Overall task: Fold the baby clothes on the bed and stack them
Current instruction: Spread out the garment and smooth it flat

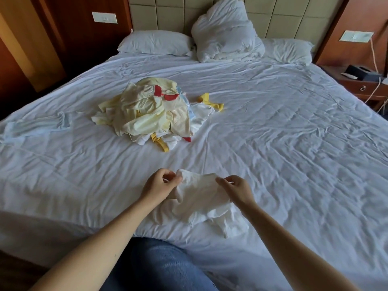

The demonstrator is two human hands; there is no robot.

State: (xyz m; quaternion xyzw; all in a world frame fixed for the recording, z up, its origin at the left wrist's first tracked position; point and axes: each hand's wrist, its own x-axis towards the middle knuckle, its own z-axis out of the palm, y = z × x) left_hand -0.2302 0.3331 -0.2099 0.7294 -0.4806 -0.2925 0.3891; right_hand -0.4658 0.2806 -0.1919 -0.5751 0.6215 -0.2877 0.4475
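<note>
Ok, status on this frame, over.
Left hand and right hand pinch white garment at top edge. Unfolded pile mid-bed, untouched. Nothing obstructing.

Bed point(273, 143) — wide, covered in a white sheet that is creased all over.
At the head: a flat pillow point(155, 43) on the left, a second pillow point(289, 51) on the right, and a bunched duvet point(224, 34) heaped between them.
Centre: a loose pile of baby clothes point(147, 114) in pale yellow, white and light blue, with red and yellow trim.
Left side, well apart from the pile: a blue-cuffed garment point(35, 128), spread flat.
Near edge: a small white garment point(201, 198), crumpled, its lower part on the sheet.
</note>
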